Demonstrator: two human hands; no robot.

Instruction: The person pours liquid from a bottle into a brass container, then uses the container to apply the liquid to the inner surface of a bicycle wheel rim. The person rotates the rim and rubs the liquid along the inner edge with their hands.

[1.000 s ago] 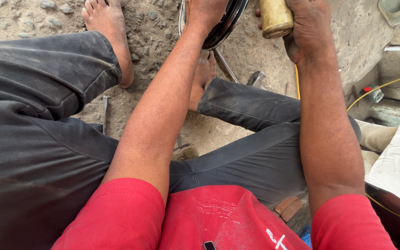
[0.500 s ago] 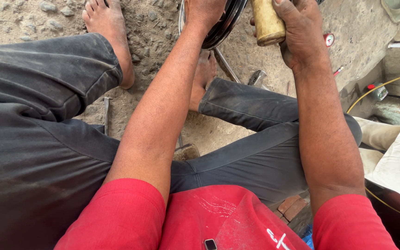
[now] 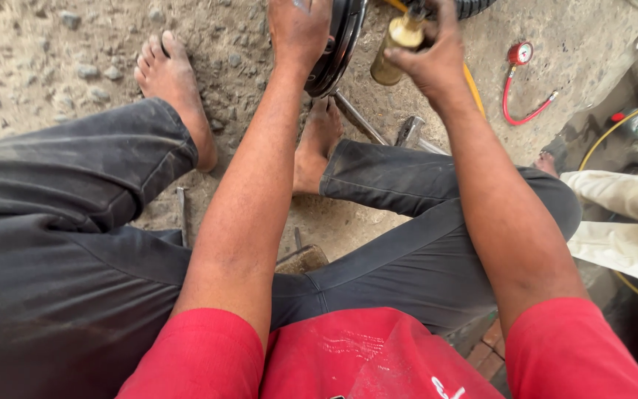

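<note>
Fingers of my right hand (image 3: pixel 426 55) curl shut around a small yellowish bottle (image 3: pixel 395 48), tilted with its dark cap up near the wheel, as if to bring it to the rim. My left hand (image 3: pixel 298 29) lies on the dark wheel rim (image 3: pixel 337 44) at the top edge, bracing it; I cannot tell how far those fingers close. Bare feet rest on gravel below. A red pressure gauge (image 3: pixel 520 53) lies well apart.

Wheel rim (image 3: pixel 337 44) cut by top edge; left hand (image 3: pixel 298 29) fingertips out of frame; brass tool (image 3: pixel 396 48) tip hidden.
</note>
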